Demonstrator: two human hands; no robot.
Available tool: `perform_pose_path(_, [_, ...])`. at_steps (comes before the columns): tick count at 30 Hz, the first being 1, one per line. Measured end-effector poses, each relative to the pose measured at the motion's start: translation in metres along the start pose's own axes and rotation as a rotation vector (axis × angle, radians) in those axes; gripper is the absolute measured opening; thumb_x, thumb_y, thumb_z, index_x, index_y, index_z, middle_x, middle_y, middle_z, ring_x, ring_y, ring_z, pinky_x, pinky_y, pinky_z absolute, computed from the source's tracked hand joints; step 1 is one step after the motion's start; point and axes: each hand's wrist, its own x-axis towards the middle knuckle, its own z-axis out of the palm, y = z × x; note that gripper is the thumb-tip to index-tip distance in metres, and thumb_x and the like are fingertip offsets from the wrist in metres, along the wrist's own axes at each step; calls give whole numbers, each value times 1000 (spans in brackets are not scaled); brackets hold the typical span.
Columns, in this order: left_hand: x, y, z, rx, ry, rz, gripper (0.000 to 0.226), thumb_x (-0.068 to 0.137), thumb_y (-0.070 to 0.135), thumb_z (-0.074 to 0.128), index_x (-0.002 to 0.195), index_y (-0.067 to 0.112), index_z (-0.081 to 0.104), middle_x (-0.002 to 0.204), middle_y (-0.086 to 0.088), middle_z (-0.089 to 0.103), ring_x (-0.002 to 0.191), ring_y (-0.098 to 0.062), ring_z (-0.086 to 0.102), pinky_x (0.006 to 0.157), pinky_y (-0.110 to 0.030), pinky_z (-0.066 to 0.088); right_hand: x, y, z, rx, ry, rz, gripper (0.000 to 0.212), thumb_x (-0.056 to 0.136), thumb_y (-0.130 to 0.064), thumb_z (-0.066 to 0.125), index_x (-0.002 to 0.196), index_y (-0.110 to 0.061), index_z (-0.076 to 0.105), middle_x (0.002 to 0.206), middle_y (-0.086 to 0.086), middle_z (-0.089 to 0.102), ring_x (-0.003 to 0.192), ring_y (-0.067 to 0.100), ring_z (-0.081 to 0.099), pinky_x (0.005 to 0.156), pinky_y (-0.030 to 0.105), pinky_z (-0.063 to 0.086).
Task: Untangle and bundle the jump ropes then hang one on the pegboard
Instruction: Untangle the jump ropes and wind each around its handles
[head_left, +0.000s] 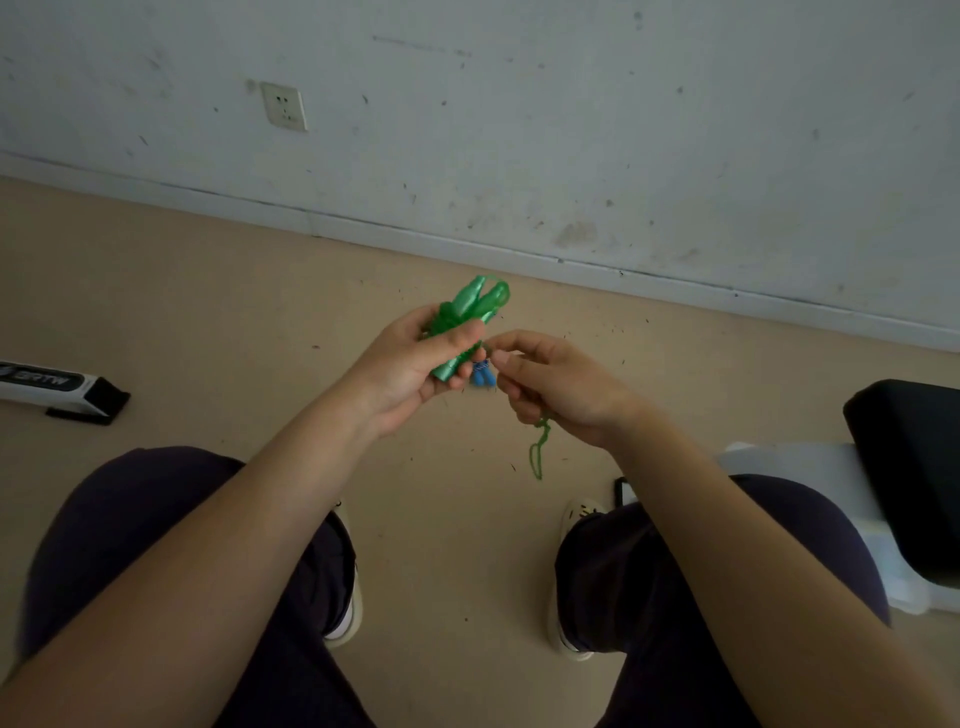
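Observation:
A green jump rope (467, 306) is held above the floor, its two shiny green handles side by side and pointing up and away, with cord wound around them. My left hand (415, 364) grips this bundle around the handles. My right hand (556, 384) pinches the green cord right beside the bundle, and a short loop of that cord (537, 452) dangles below its palm. A small blue piece (481, 373) shows between the two hands; what it is cannot be made out. No pegboard is in view.
I am seated, with both knees and light shoes (343, 582) over a beige floor (208, 312). A stained white wall (519, 130) with a socket (283, 106) is ahead. A white-and-black object (57, 387) lies left; a black cushion on a white box (914, 467) sits right.

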Motion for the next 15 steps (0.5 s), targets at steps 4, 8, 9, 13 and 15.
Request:
perform_pose_path(4, [0, -2, 0, 43, 85, 7, 42, 76, 27, 75, 112, 11, 62, 97, -4, 71, 89, -19, 66, 69, -25, 56, -2, -1, 0, -117, 52, -2, 25, 101, -12, 53, 123, -4, 61, 65, 3, 49, 55, 15, 49, 55, 27, 46])
perform_pose_path(8, [1, 3, 2, -172, 144, 80, 30, 93, 16, 63, 120, 2, 57, 104, -14, 70, 106, -30, 68, 89, -39, 59, -1, -1, -4, -105, 52, -13, 24, 101, -12, 51, 120, -1, 62, 67, 6, 57, 57, 19, 54, 60, 31, 51])
perform_pose_path(9, [1, 5, 2, -212, 146, 100, 27, 97, 14, 58, 121, 2, 54, 100, -14, 69, 105, -32, 68, 89, -40, 58, -1, -1, -5, -94, 59, -16, 24, 102, -12, 50, 117, 0, 64, 68, 8, 59, 56, 19, 56, 58, 29, 52])
perform_pose_path(13, [1, 14, -1, -227, 221, 128, 21, 101, 16, 55, 119, 6, 52, 88, -7, 66, 88, -23, 71, 73, -33, 61, 2, 0, -7, -63, 174, -30, 22, 100, -17, 55, 89, -3, 68, 67, 6, 68, 58, 19, 64, 59, 30, 55])
perform_pose_path(15, [2, 15, -6, -139, 313, 135, 19, 100, 18, 58, 115, 8, 53, 85, -4, 65, 78, -17, 69, 60, -26, 57, 4, 2, -9, 72, 235, -47, 29, 100, -19, 55, 75, -9, 67, 73, 6, 70, 73, 21, 69, 75, 37, 58])
